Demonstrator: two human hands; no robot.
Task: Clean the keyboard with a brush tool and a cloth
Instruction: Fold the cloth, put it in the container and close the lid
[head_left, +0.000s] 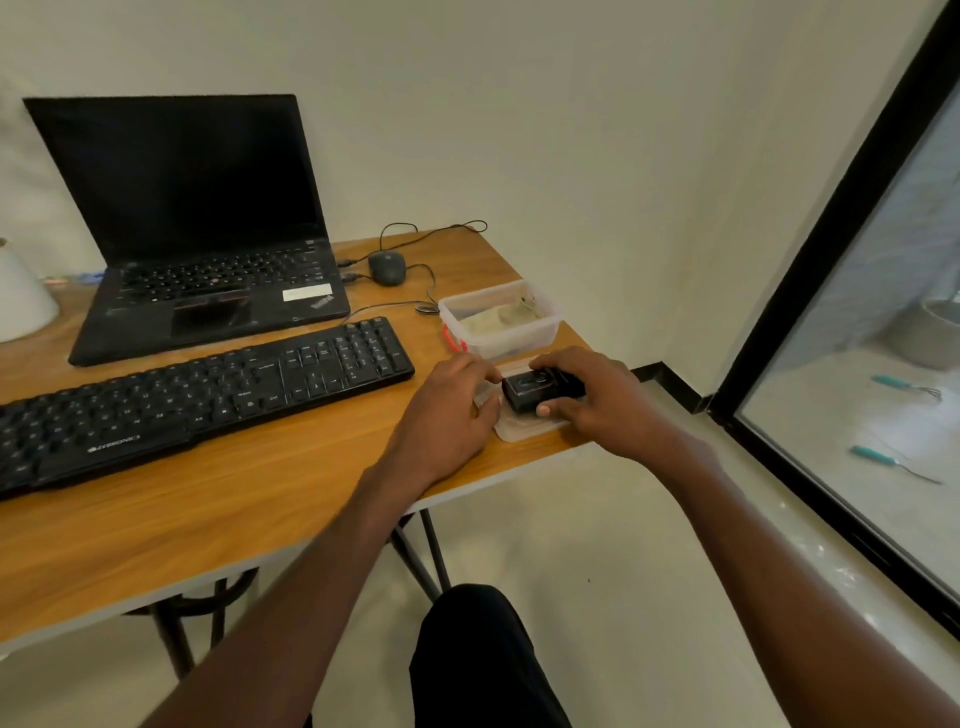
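Keyboard (197, 395) untouched; both hands apparently grip black case (540, 391).

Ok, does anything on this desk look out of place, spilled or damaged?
Nothing looks spilled or damaged. The keyboard lies slanted across the table, not squared to the laptop. The plastic container stands open with its lid near the table edge, under the black case held by both hands.

Bare table (218, 519) before the keyboard (197, 400); plastic tub (498, 322) beside its right end.
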